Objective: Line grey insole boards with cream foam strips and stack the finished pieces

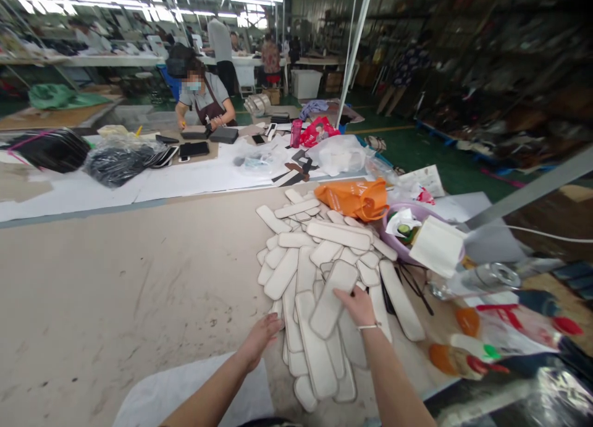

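Observation:
A loose heap of white padded strips (317,368) with rounded ends and dark edging lies on the table in front of me. My right hand (359,306) is closed on the edge of one white padded strip (334,297), which lies tilted over the others. A bracelet circles the right wrist. At the heap's left edge, my left hand (263,337) has its fingers stretched out, close to the nearest strips. Whether its fingertips touch one is hard to make out.
Behind the heap sits an orange bag (354,198). A purple basin (398,245) with assorted items stands to the right, near a clear jar (491,279) and bottles. Across the table a masked co-worker (208,99) handles dark pieces. A slanted metal post (532,192) crosses the right side.

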`<state>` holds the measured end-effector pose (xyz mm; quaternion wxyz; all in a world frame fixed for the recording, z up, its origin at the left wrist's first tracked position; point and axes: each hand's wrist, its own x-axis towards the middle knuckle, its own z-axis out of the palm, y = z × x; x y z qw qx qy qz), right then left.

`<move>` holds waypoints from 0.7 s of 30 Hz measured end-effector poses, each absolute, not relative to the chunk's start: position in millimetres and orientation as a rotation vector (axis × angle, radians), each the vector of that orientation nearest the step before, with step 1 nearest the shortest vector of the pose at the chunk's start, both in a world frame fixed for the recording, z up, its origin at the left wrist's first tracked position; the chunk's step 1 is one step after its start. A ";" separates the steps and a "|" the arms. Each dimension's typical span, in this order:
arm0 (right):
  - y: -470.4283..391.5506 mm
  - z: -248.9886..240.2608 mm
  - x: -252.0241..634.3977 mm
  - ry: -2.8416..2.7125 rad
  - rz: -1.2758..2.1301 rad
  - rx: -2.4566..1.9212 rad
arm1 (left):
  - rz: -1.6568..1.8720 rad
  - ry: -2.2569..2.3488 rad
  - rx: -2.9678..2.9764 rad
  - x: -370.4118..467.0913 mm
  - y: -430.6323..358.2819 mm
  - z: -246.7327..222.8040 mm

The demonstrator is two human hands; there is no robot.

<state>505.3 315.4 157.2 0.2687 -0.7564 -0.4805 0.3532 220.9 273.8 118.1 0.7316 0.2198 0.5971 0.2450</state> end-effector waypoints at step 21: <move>224.3 85.4 494.3 -1.193 0.959 -2.432 | 0.444 1.395 0.578 247.7 277.2 108.4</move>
